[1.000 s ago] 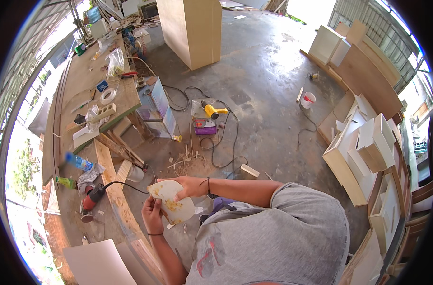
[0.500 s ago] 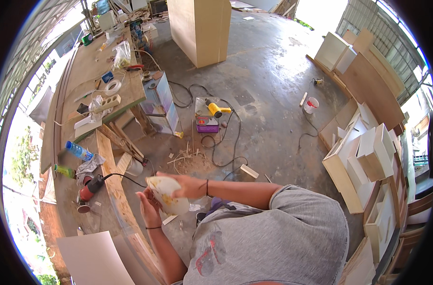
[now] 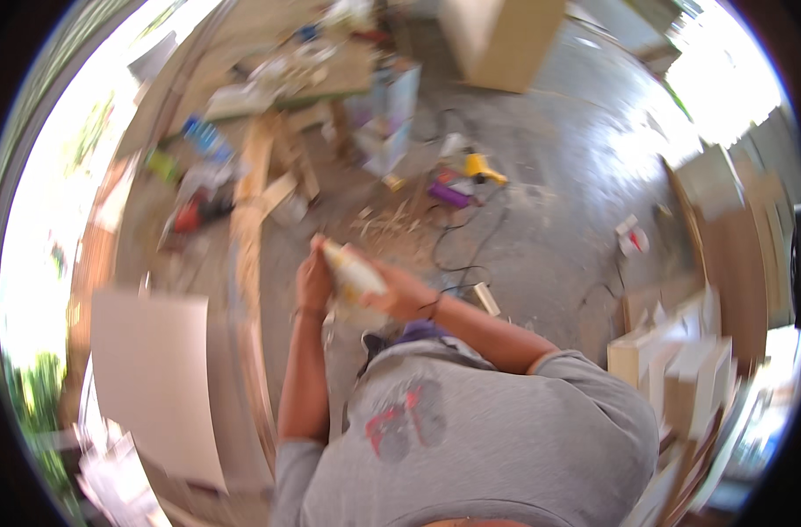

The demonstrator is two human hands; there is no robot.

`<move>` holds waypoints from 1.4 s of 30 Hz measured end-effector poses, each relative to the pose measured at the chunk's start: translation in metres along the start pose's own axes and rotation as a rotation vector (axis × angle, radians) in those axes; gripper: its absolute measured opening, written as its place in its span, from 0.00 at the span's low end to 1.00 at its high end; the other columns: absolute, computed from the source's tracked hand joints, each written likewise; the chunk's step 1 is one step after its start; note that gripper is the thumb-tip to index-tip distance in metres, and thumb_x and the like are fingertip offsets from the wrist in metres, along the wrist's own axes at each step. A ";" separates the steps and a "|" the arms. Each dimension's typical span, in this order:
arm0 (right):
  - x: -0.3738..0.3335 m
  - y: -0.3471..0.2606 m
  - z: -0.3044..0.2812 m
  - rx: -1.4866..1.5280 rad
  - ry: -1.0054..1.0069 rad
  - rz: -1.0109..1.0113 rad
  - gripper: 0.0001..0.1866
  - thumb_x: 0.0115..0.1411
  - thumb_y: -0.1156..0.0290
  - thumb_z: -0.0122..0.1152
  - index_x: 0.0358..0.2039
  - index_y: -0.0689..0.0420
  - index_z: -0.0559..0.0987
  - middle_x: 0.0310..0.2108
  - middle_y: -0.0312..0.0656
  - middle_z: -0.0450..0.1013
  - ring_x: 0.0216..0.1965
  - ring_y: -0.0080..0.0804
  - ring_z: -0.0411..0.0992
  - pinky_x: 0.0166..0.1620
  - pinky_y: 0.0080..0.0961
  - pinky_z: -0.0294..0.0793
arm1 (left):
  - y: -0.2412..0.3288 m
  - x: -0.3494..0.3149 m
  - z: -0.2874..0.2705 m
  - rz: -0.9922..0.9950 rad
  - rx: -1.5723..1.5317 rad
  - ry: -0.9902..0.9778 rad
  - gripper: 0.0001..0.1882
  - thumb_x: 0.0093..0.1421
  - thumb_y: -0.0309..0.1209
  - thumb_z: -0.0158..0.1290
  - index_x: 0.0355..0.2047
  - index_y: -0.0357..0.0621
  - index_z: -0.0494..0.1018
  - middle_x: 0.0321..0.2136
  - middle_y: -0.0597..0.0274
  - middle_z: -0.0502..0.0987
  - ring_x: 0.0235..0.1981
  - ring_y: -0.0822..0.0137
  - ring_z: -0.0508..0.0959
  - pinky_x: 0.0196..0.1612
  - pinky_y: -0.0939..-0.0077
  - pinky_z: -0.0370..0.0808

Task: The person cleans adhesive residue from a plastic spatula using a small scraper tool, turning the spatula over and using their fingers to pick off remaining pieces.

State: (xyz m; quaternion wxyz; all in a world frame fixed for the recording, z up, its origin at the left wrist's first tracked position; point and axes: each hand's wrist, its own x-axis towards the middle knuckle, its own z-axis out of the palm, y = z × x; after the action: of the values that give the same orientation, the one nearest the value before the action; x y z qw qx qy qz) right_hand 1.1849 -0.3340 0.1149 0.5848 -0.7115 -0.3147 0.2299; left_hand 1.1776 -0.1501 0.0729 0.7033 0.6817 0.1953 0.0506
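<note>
The two hands are meeting at one pale disc [image 3: 355, 272], which the person is keeping tilted in front of the body, over the floor [image 3: 554, 246]. The right hand [image 3: 403, 292] is grasping the disc from its right side. The left hand [image 3: 312, 283] is touching the upper left edge with its fingers; because of the blur, one cannot tell whether these fingers are closing on it. Yellowish stains are showing on the disc.

To the left of the hands, a long plank [image 3: 249, 224] is running, and a red grinder [image 3: 190, 217] is lying beyond it, with a blue bottle [image 3: 207, 138] near. A pale sheet [image 3: 154, 378] is lying lower on this side. Ahead, a table [image 3: 352, 75] is carrying a blurred clutter. On the floor, a yellow tool [image 3: 484, 169] is resting beside a purple box [image 3: 450, 194], and a dark cable [image 3: 447, 252] is curving closer to the hands. Farther to the right, a white bucket [image 3: 634, 241] is standing.
</note>
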 end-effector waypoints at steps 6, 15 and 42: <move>-0.003 0.003 -0.029 0.402 -0.020 0.061 0.42 0.49 0.76 0.59 0.64 0.60 0.51 0.57 0.41 0.61 0.57 0.27 0.60 0.59 0.27 0.57 | 0.022 -0.021 -0.017 -0.057 -0.325 -0.320 0.26 0.62 0.47 0.47 0.50 0.37 0.67 0.37 0.64 0.74 0.37 0.75 0.73 0.41 0.80 0.69; 0.008 -0.015 -0.012 0.284 -0.085 0.093 0.43 0.49 0.77 0.58 0.65 0.55 0.51 0.56 0.42 0.62 0.55 0.28 0.61 0.58 0.26 0.58 | 0.045 -0.018 -0.014 -0.045 0.166 -0.178 0.19 0.61 0.45 0.50 0.33 0.38 0.72 0.20 0.71 0.72 0.22 0.80 0.71 0.26 0.83 0.68; 0.012 -0.004 -0.014 0.234 -0.222 0.192 0.35 0.52 0.77 0.58 0.61 0.61 0.57 0.53 0.40 0.65 0.53 0.27 0.63 0.56 0.25 0.61 | 0.021 -0.002 -0.017 0.007 -0.344 -0.147 0.14 0.63 0.40 0.49 0.24 0.47 0.70 0.19 0.78 0.67 0.20 0.84 0.64 0.24 0.87 0.60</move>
State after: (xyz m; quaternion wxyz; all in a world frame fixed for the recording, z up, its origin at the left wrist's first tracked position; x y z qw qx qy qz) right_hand 1.2023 -0.3350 0.1224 0.6004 -0.6358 -0.2790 0.3969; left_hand 1.1742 -0.1332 0.0939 0.8217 0.5538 0.1294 0.0358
